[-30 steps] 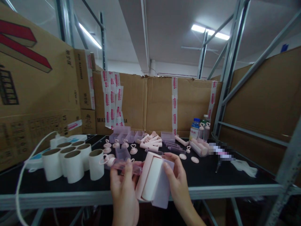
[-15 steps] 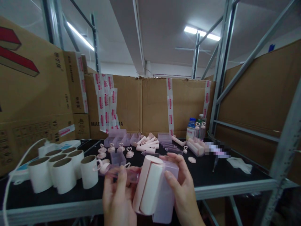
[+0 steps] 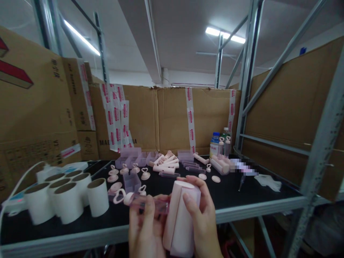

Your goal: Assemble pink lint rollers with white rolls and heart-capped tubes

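My left hand point(image 3: 146, 225) is closed around a translucent purple handle point(image 3: 138, 201) with a pink heart-shaped loop at its outer end. The handle lies roughly level, and its inner end is beside the lint roller point(image 3: 179, 220). That roller is a pale pink upright cylinder with a translucent cover, and my right hand point(image 3: 202, 215) grips it from the right, thumb across the front. Its lower end runs near the bottom of the view. Behind my hands stand a purple open box point(image 3: 132, 182) and a pink heart-topped cap point(image 3: 142, 190).
White paper rolls point(image 3: 68, 202) stand at the left. Further back are pink handle pieces point(image 3: 165, 163), purple trays point(image 3: 130, 157), purple covers point(image 3: 192, 166) and pink discs point(image 3: 215, 179). Bottles point(image 3: 215, 145), a screwdriver point(image 3: 242, 182) and a white glove point(image 3: 268, 182) are at the right.
The translucent cover, earlier beside the exposed white roll, now sits over it against the pink body. The handle in my left hand has shifted right with the hand. The view has turned slightly.
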{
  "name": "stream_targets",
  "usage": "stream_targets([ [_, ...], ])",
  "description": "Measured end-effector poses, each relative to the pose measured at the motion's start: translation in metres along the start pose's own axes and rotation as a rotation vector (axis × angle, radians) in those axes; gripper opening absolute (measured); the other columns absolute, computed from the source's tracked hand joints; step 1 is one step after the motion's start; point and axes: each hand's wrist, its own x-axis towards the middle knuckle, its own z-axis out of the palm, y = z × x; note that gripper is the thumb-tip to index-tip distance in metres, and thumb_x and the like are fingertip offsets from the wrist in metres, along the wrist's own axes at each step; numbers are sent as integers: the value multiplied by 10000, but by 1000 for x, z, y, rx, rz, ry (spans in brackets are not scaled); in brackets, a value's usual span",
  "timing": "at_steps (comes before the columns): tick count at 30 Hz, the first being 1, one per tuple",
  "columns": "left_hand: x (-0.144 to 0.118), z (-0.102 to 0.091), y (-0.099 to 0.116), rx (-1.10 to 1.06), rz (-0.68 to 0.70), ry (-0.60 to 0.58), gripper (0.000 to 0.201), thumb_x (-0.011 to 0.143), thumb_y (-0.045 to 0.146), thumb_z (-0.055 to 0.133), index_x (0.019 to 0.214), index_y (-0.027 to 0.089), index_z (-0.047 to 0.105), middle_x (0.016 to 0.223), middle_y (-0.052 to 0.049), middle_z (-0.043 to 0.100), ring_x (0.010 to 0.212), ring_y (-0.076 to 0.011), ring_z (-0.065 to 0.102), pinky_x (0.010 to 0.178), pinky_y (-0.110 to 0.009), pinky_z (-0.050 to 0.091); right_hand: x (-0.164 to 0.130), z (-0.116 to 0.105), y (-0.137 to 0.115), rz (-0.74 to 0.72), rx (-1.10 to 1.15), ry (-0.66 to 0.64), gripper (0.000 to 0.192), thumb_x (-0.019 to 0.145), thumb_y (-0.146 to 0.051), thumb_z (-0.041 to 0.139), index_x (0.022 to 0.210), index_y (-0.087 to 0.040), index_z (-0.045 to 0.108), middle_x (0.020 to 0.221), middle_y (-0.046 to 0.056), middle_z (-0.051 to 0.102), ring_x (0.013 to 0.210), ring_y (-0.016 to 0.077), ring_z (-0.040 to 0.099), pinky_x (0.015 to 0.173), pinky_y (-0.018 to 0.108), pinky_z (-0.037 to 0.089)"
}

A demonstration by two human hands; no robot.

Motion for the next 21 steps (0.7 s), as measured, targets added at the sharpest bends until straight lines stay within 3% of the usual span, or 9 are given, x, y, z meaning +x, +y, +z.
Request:
stream_targets([
  [3, 5, 2, 2, 9, 7, -1, 557, 626, 539, 898, 940, 279, 519, 843, -3, 771, 800, -231, 762, 655, -303, 610, 4, 0, -1, 4, -54, -15, 395, 842, -525, 706, 1125, -254, 651, 1137, 84, 722, 992, 286, 677, 895, 402, 556],
  [5, 14, 0, 10, 30, -7, -26, 548, 628, 509, 904, 966, 279, 540, 859, -12, 773, 792, -233, 761, 646, -306, 612, 9, -6, -4, -16, -135, -96, 367, 880, -491, 677, 1159, -252, 660, 1141, 71, 716, 1007, 271, 671, 906, 379, 544],
  [7, 26, -4, 21, 89, -25, -89, 556, 628, 474, 913, 1019, 275, 571, 881, -26, 775, 777, -237, 759, 650, -323, 618, 16, -15, -13, -39, -241, -274, 402, 883, -419, 698, 1251, -263, 652, 1212, 62, 704, 1083, 271, 660, 961, 374, 524],
  [11, 43, -14, 39, 347, -7, -290, 514, 655, 468, 905, 1015, 207, 646, 830, -52, 761, 722, -238, 754, 670, -325, 618, 25, -36, -37, -62, -515, -682, 660, 835, -323, 790, 1454, -370, 565, 1371, 12, 666, 1235, 272, 625, 1080, 377, 461],
  [14, 46, -14, 40, 449, 42, -407, 441, 667, 453, 899, 951, 202, 672, 746, -37, 740, 636, -214, 727, 610, -288, 591, 25, -44, -49, -79, -648, -865, 714, 844, -314, 793, 1494, -425, 520, 1446, -27, 631, 1290, 272, 612, 1102, 357, 448],
  [18, 49, -12, 29, 489, 92, -469, 449, 626, 482, 915, 902, 206, 694, 722, -53, 744, 648, -236, 724, 567, -280, 562, 23, -49, -49, -100, -744, -899, 756, 820, -286, 812, 1500, -429, 514, 1443, -27, 638, 1253, 292, 647, 1053, 353, 491],
  [21, 53, -15, 20, 537, 198, -472, 489, 700, 552, 855, 1019, 204, 726, 880, -104, 783, 871, -280, 750, 730, -313, 584, 30, -59, -51, -127, -776, -868, 580, 833, -359, 809, 1390, -392, 650, 1317, 4, 723, 1179, 306, 684, 1013, 370, 515],
])
